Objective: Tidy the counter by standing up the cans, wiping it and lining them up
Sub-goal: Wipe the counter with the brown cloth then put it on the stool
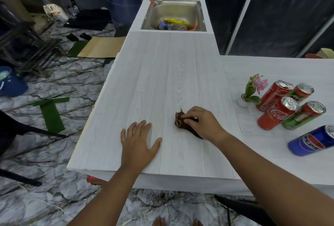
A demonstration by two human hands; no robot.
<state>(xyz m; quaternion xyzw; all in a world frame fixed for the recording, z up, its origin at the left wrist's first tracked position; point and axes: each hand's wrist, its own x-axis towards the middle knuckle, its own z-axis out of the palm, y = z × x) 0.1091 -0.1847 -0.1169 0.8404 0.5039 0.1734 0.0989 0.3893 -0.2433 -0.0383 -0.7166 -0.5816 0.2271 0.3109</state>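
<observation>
Brown cloth (182, 123) lies bunched on the white counter (153, 73), pinched by the right hand (203, 122), fingers curled. Beside it the left hand (139, 140) rests flat, fingers straight. Five cans (277, 114) stand clustered at the right, near a flower pot (242, 102).

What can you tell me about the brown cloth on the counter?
The brown cloth is small, dark and soft-looking, bunched into crumpled folds, not spread flat. It lies on the white wood-grain counter, towards its near edge. The right hand grips it from above with curled fingers and hides its middle. One crumpled end sticks out past the fingertips, and a narrow tail shows beneath the hand. Nothing else touches it.
</observation>
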